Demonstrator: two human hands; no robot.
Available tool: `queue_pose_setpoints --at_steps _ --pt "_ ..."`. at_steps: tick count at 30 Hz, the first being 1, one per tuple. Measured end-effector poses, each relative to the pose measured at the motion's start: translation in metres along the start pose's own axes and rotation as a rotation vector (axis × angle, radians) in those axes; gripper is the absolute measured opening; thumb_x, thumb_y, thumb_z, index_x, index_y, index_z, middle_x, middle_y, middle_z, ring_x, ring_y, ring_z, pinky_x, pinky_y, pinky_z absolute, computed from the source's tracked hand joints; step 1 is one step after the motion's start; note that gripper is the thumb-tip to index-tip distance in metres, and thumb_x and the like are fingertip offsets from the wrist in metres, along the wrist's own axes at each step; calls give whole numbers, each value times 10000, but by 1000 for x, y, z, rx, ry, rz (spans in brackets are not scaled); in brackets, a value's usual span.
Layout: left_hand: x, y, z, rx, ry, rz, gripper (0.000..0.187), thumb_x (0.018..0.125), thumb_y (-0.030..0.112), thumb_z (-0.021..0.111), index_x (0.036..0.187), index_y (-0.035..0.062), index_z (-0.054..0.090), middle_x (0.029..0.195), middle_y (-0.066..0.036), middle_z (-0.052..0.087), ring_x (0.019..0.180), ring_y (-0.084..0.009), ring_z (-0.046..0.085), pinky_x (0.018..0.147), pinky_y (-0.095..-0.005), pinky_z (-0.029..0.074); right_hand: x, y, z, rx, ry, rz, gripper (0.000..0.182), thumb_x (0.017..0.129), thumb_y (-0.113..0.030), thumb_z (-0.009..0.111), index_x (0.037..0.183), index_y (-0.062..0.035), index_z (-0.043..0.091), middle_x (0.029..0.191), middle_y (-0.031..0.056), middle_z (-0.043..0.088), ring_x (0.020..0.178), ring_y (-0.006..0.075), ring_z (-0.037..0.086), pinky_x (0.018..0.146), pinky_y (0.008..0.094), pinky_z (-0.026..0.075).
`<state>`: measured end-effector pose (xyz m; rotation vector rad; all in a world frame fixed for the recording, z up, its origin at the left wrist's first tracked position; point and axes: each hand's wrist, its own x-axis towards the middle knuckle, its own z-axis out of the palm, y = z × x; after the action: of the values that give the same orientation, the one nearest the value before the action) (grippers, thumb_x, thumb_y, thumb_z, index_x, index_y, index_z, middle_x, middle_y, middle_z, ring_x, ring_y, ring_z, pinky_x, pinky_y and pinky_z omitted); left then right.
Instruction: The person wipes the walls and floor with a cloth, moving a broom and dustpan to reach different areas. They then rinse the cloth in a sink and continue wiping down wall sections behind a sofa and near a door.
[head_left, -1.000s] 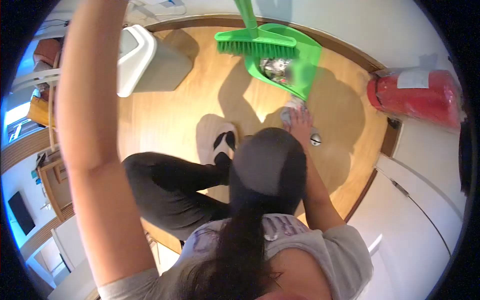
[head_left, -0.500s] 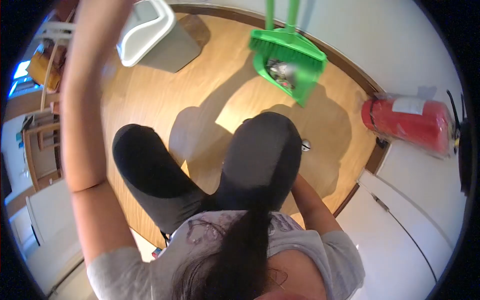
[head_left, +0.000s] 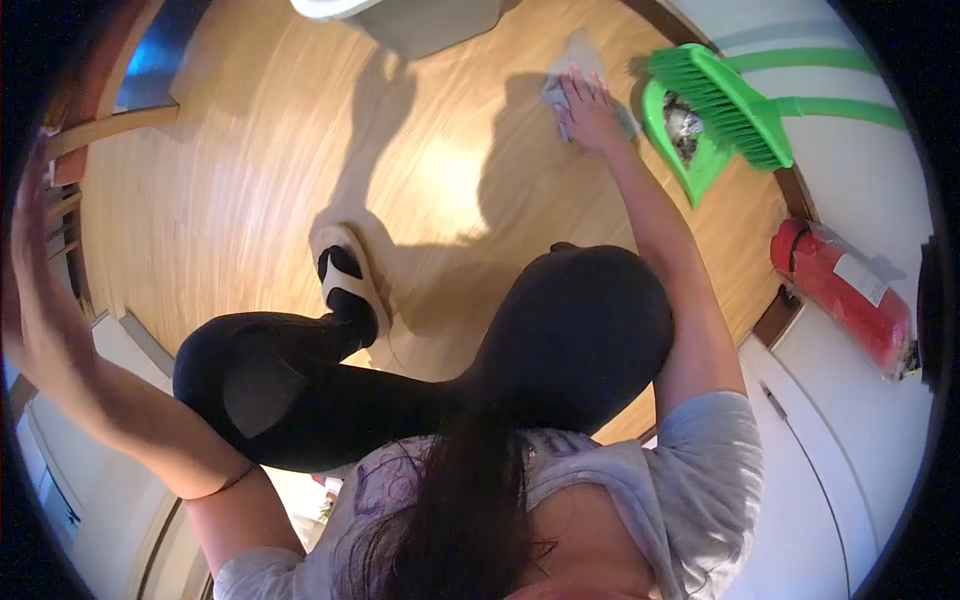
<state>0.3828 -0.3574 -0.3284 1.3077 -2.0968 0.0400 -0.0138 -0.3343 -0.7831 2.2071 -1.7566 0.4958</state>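
My right hand (head_left: 592,115) lies flat on a pale grey cloth (head_left: 556,92), its fingers spread, pressing it against the wooden floor (head_left: 250,200). Just right of that hand is a green dustpan (head_left: 705,172) with crumpled debris (head_left: 683,130) in it. A green broom (head_left: 715,105) rests against the dustpan, bristles toward the floor. Out at the left edge, my left hand (head_left: 40,280) is raised away from the floor, its fingers stretched upward and partly lost in the dark rim. I see nothing in it.
A red fire extinguisher (head_left: 845,295) in clear plastic stands by the wall at right, above a white cabinet (head_left: 800,450). The grey bin (head_left: 430,25) is at the top. Wooden furniture (head_left: 115,130) fills the upper left. My sandalled foot (head_left: 345,275) is on the floor.
The view has turned, and the bin and broom sit elsewhere in it. My right hand, hidden behind my knee before, now reaches forward onto the cloth. My left arm has swung farther left.
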Motion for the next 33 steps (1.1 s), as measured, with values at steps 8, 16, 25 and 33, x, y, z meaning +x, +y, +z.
queue_pose_setpoints --at_steps 8,16,25,33 --pt "42 -78 68 -322 -308 199 470 825 64 557 1253 -41 394 1127 -181 494 892 -198 557 779 -288 475 -82 -174 -38 820 -506 -741 346 795 -169 537 1132 -92 561 1214 127 522 1135 261 480 952 351 387" --pt "69 -73 132 -445 -93 115 347 812 57 598 1127 -68 521 1116 -156 564 957 -209 573 863 -314 451 40 34 -10 190 -906 284 548 807 -174 564 1327 -122 401 1415 142 326 1221 360 413 1002 376 376" --pt "39 105 218 -1354 36 292 568 789 38 630 1266 -78 344 1250 -172 437 1170 -251 438 1019 -361 308 -26 -248 0 197 -687 343 479 897 -309 380 1335 -116 377 1367 92 377 1288 318 301 1081 486 188" --pt "13 133 254 -1490 -295 333 546 804 89 617 1285 -18 383 1281 -172 421 1181 -241 423 1010 -348 314 -31 -369 -69 1037 -87 1055 363 875 -251 424 1228 -248 509 1414 25 355 1299 233 327 1067 438 255"
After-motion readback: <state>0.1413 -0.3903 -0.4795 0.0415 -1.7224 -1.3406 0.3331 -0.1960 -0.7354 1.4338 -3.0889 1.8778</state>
